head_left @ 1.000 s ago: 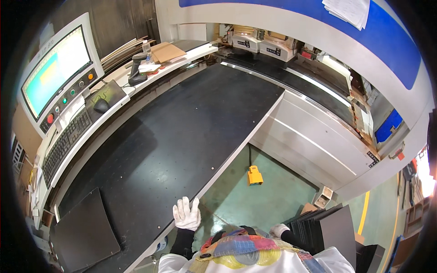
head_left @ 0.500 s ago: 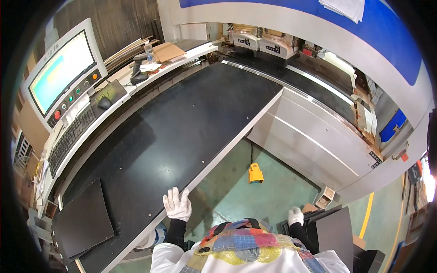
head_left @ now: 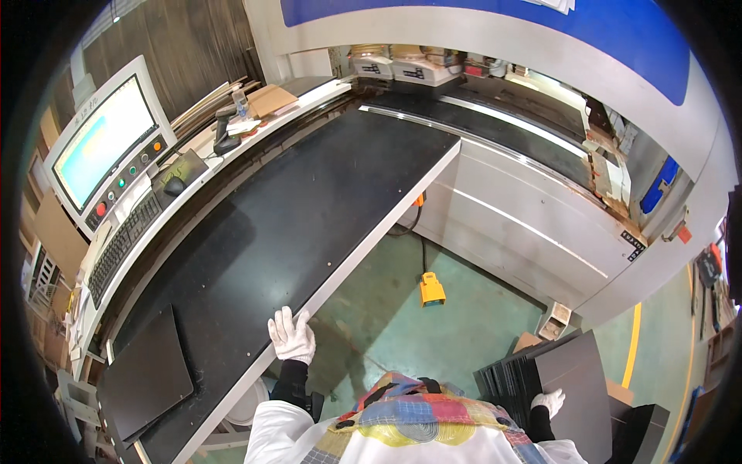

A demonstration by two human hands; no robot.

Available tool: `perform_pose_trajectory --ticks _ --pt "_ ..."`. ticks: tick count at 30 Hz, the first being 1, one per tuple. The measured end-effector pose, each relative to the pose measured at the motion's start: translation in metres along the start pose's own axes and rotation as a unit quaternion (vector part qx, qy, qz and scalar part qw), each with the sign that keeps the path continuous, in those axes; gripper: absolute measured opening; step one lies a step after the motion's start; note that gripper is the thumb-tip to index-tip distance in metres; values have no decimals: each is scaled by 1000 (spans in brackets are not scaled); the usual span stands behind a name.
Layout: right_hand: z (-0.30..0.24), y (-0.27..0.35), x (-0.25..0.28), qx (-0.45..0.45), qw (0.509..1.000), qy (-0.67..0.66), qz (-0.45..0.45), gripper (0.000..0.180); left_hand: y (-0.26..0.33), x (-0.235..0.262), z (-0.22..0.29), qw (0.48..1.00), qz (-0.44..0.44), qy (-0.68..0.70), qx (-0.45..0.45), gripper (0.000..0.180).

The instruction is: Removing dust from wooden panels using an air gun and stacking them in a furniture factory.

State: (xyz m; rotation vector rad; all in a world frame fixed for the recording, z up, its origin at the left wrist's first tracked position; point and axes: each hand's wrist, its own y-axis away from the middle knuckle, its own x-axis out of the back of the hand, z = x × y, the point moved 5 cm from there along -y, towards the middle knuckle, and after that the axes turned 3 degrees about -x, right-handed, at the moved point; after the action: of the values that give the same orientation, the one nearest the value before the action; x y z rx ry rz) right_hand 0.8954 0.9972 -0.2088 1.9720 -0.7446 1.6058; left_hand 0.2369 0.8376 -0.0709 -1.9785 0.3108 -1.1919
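My left hand (head_left: pixel 291 335), in a white glove, rests on the pale front edge of a long black worktable (head_left: pixel 294 224), fingers spread and holding nothing. My right hand (head_left: pixel 549 402), also gloved, reaches down to the right and touches the top dark grey panel of a stack of panels (head_left: pixel 541 379) standing beside me. Whether its fingers grip the panel is unclear. A single dark panel (head_left: pixel 147 371) lies on the table's near left end.
A monitor with control buttons (head_left: pixel 104 147), a keyboard (head_left: pixel 124 243) and a mouse (head_left: pixel 175 185) line the left side. A yellow foot pedal (head_left: pixel 432 288) sits on the green floor. A large white and blue machine (head_left: pixel 541 155) stands ahead and right.
The view has shifted. My left hand stays on the table edge. My right hand has moved out to the right and down onto the stacked panels.
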Motion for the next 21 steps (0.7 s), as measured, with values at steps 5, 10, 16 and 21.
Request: perform_pose_trajectory --ticks 5,10,16,21 --pt "22 24 -22 -28 994 63 -80 53 -3 11 4 999 -31 9 29 46" --pt "18 21 -36 -47 986 114 -116 55 -4 10 4 996 -45 36 62 46" --pt "6 22 -33 -51 969 166 -173 64 -3 5 3 997 -47 37 47 44" --pt "6 24 -34 -47 970 171 -166 64 -1 0 2 998 -39 27 46 44"
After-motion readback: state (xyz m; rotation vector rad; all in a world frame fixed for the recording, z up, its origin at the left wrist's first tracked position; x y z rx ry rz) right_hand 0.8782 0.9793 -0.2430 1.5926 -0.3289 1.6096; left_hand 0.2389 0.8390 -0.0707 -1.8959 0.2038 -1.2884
